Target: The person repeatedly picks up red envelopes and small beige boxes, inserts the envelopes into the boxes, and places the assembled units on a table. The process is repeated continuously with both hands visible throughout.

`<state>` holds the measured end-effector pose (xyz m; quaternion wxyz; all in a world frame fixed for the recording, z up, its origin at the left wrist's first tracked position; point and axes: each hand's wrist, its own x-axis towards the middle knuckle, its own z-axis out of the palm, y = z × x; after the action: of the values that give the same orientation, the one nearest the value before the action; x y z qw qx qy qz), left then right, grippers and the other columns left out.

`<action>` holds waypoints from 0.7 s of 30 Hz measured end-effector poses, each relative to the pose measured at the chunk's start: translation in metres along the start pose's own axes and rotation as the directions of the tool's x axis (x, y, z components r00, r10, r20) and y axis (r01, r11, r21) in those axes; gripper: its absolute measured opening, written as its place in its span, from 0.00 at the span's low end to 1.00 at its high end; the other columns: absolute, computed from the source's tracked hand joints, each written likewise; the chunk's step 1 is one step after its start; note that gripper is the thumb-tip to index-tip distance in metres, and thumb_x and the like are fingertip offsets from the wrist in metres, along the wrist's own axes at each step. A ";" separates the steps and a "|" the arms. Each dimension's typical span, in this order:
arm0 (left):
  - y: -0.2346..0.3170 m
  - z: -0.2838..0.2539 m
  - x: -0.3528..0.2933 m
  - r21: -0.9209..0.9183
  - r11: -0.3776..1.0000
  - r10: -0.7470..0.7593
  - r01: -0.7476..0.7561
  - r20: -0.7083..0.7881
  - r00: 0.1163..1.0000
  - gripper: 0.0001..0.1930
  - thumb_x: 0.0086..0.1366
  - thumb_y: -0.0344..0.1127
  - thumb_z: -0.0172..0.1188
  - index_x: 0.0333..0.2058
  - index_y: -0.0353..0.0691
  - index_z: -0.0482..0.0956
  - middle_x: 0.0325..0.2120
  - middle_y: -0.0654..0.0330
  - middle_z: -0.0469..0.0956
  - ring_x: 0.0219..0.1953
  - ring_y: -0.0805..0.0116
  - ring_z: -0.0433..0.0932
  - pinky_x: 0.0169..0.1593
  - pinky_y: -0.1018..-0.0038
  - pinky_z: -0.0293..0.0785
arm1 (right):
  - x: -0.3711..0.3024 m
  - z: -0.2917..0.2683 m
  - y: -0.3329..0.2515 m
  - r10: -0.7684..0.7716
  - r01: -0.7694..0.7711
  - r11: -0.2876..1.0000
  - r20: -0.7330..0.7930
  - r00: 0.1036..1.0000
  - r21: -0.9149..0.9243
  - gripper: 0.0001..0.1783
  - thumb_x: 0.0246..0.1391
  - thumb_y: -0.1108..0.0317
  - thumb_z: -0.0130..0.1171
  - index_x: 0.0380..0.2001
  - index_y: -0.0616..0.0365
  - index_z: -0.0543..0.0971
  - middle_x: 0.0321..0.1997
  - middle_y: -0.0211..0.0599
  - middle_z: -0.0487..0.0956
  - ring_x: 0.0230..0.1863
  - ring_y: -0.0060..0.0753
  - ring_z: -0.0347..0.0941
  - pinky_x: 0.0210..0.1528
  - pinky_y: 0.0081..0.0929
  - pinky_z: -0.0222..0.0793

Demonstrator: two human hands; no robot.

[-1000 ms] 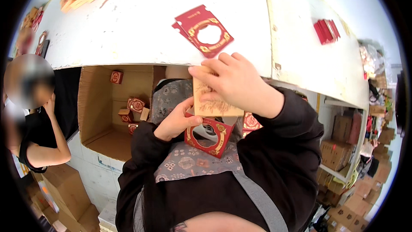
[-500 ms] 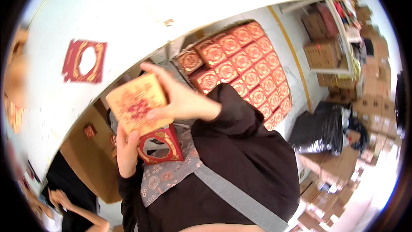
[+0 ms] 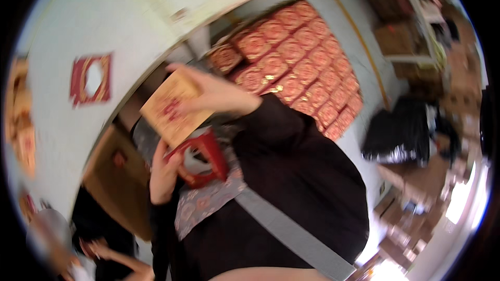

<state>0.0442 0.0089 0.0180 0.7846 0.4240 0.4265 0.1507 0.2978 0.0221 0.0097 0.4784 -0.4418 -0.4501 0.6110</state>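
1. Head view, right hand: the right hand (image 3: pixel 221 93) is closed on a flat tan square box (image 3: pixel 174 106) with a red printed emblem. Its fingers lie across the box's upper right edge, and the box hangs tilted, one corner down.

2. Head view, left hand: the left hand (image 3: pixel 164 174) sits below and slightly left of the right hand. It is closed on the left side of a red cardboard sleeve with a round window (image 3: pixel 200 158).

3. Head view, the deciding relation: the tan box lies directly above the red sleeve, and its lowest corner meets or overlaps the sleeve's upper edge; motion blur hides whether the two touch. The sleeve is nearer the left hand, the box nearer the right, and both are held close in front of the person's dark jacket (image 3: pixel 291 177).

4. Head view, surroundings: right of and beyond the right hand lies a packed grid of red and gold boxes (image 3: pixel 297 62). Left of both hands, well apart, a flat red sleeve (image 3: pixel 92 79) lies on the white table (image 3: pixel 57 140). Below the left hand, another person (image 3: pixel 99 252) is at the lower left edge.
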 end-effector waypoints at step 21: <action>-0.009 0.006 -0.006 -0.332 0.938 0.054 -0.097 -0.135 0.989 0.30 0.63 0.31 0.58 0.60 0.33 0.54 0.54 0.56 0.67 0.55 0.69 0.68 0.57 0.71 0.66 | 0.014 0.049 0.011 0.245 -0.237 0.942 -0.003 0.969 0.237 0.38 0.52 0.74 0.62 0.60 0.57 0.52 0.49 0.42 0.71 0.48 0.26 0.71 0.48 0.26 0.72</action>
<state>0.0437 -0.0034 0.0154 0.8113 0.2893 0.4255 0.2774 0.2456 0.0282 0.0071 0.4562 -0.4438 -0.3093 0.7066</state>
